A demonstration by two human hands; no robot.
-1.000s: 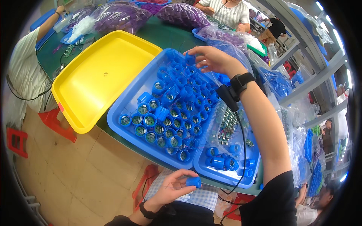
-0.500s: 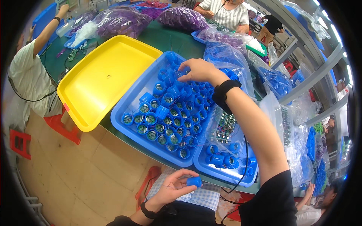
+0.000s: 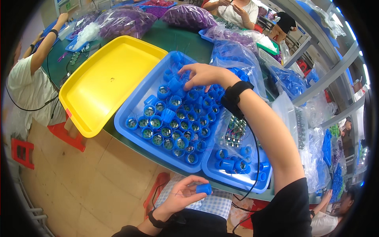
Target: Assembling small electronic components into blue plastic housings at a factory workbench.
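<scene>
Low at the front, my left hand pinches a small blue plastic cup between thumb and fingers; thin wires trail by the palm. My right hand is over the far part of a blue tray, fingers curved and apart. Beside its thumb a blue cup leans among the others; whether the fingertips touch it is hard to see. Several blue cups with green circuit boards inside fill the tray, most upright, a few on their sides.
A yellow tray lies left of the blue one. At right, a smaller blue tray holds cups and a clear box of circuit boards. A black cable hangs by my right arm. Purple-filled bags and co-workers are farther off.
My right hand has shifted slightly left, and the blue cup beside its thumb now leans differently. The left hand holds its cup in nearly the same place.
</scene>
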